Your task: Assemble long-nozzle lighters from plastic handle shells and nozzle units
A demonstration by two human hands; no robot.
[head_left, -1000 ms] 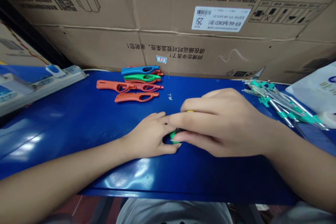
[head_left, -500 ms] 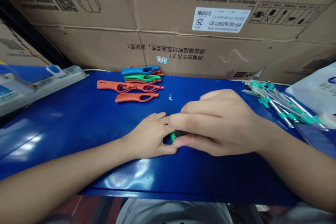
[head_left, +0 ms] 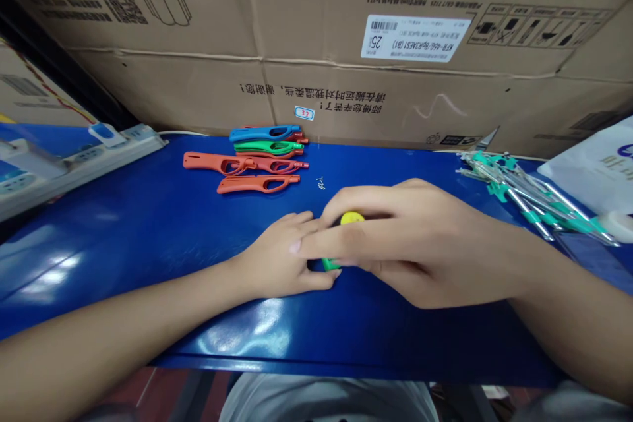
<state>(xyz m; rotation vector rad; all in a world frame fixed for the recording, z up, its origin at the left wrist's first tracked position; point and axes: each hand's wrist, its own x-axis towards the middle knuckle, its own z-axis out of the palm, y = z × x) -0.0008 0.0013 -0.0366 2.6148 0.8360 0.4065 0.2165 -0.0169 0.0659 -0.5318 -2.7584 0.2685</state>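
Right grip (head_left: 420,244): fingers curled on a yellow-ended piece (head_left: 353,217), its round end showing between them; the rest is hidden. One finger reaches across to the knuckles of the left grip. Green piece (head_left: 330,265) sits under the right fingers, just beside the left thumb tip, in the gap between the two grips. Left grip (head_left: 279,257) lies low, palm down, thumb spread; its other fingertips are covered, so cannot tell whether it is closed on the green piece.

Tabletop (head_left: 346,336): bare blue strip from both grips to the front edge, well apart from the green piece. Both forearms come in over that edge, bounding the strip left and right.

Beyond the grips, more bare blue up to the handles (head_left: 242,184): orange, green and blue, stacked close near the back edge, some overlapping. Carton (head_left: 306,33) stands along the back edge and limits reach there. Between the handles and the rods (head_left: 529,204), an open lane of blue.

Right side crowded: rods piled loosely, bag (head_left: 588,168) and tape roll (head_left: 618,227) near them. Left: power strip (head_left: 93,161) runs slantwise, well apart from the left grip.
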